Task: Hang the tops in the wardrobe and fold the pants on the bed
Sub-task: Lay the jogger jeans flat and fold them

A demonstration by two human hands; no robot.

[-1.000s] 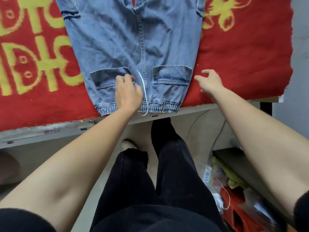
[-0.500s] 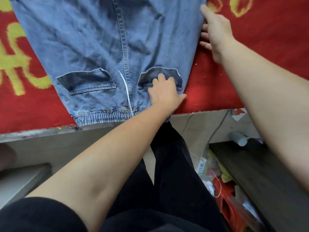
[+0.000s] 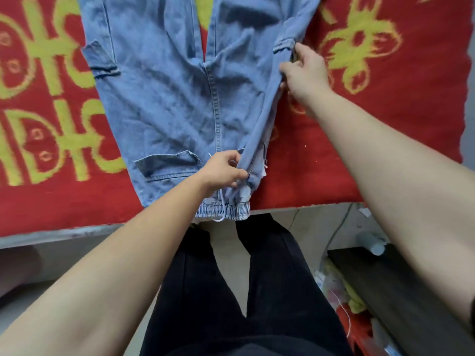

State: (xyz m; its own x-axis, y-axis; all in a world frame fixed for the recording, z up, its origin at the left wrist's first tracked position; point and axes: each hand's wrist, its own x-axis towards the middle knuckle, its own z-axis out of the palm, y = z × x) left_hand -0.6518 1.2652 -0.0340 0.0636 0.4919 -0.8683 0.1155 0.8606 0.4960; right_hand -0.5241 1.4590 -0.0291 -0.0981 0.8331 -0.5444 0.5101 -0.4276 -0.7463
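Light blue denim pants (image 3: 167,98) lie spread on the bed, their elastic waistband with a white drawstring (image 3: 222,210) at the near edge. My left hand (image 3: 225,172) pinches the pants' right side just above the waistband, by the back pocket. My right hand (image 3: 304,71) grips the right outer edge farther up, beside a cargo pocket. That right edge is lifted off the bed into a raised fold running between my two hands. No tops are in view.
A red bed cover (image 3: 385,137) with yellow patterns lies under the pants. The bed's grey edge (image 3: 64,233) runs along the front. My black-trousered legs (image 3: 231,291) stand below. A dark low shelf (image 3: 385,278) and floor clutter sit at the lower right.
My left hand went from pressing flat on the right back pocket to pinching the fabric. My right hand closed on the pants' right edge, and that edge has risen off the bed.
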